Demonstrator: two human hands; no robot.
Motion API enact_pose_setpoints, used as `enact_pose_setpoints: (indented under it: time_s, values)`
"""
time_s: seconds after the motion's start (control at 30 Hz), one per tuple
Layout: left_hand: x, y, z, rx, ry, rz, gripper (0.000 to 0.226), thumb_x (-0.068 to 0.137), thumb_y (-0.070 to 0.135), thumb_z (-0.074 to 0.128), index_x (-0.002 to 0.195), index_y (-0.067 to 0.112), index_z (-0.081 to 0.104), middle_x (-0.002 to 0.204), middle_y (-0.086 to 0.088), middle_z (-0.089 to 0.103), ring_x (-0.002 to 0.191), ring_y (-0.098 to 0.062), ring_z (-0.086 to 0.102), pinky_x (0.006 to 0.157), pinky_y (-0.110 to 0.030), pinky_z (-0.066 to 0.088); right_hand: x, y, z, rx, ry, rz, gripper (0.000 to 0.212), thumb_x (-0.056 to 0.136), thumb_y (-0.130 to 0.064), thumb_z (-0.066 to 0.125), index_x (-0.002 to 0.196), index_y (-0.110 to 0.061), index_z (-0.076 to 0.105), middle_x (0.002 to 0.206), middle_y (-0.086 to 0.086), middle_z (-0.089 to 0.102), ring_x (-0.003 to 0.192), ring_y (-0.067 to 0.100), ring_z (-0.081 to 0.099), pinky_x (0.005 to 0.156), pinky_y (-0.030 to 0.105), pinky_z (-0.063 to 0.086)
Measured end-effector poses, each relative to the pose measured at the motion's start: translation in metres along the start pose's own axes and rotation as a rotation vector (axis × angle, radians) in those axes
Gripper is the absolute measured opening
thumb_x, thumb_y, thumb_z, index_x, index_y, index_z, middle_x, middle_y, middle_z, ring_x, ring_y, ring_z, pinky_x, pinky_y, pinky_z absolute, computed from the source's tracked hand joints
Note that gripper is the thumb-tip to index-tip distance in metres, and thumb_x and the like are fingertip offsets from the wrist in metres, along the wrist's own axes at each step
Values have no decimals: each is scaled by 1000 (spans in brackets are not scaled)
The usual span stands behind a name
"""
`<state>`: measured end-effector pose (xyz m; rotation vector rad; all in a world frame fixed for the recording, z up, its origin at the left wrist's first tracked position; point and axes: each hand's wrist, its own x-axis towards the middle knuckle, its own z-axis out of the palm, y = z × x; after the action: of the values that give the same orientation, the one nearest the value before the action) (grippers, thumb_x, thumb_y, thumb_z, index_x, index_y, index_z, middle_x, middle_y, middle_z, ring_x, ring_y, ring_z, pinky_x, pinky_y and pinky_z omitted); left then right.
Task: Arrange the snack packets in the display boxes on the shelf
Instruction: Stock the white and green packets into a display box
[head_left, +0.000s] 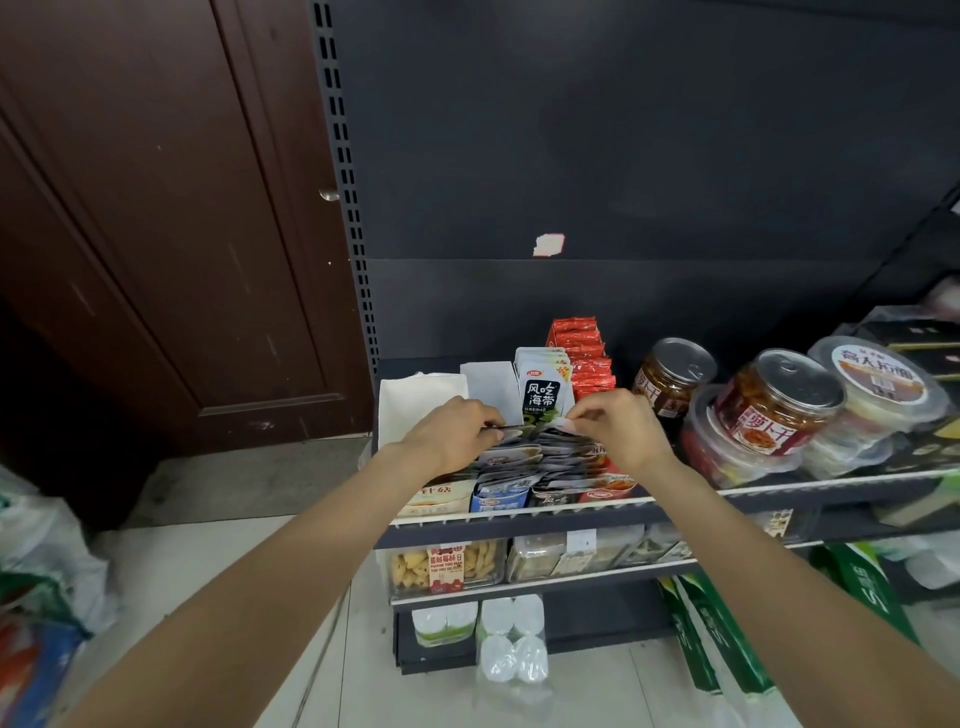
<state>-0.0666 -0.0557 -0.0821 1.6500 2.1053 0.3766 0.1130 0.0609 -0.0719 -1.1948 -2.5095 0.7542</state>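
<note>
Both hands' fingers (485, 418) hide among snack packets (540, 454).

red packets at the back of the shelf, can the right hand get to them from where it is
Probably yes. The right hand pinches the grey packets just in front of the red packets, and nothing stands between them except the kelp packet to one side. It would have to drop its grip first.

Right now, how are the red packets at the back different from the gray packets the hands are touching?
The red packets are bright red; the gray packets are dull silver-gray. The red packets sit at the back of the shelf, untouched; the gray packets are in front, with the left hand and right hand gripping their top edges. Both stand packed in rows.
</note>
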Motion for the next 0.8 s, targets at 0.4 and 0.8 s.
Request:
enact_pose_setpoints:
  time_s: [0.4,0.8]
  values:
    - [3,25,-23,-360,144,-58,26,98,21,46,113,14,66,117,-2,65,108,-18,59,91,-23,42,-18,-27,-48,189,321,-127,11,84,-13,67,93,-13,74,86,-5,70,78,7,64,75,20,51]
    - [9,52,-34,-1080,237,-296,18,93,17,58,104,4,65,105,-12,69,80,-9,65,73,-15,50,-42,-28,-76,244,463,-102,8,81,-21,71,88,-22,74,87,-11,57,93,10,52,82,21,42]
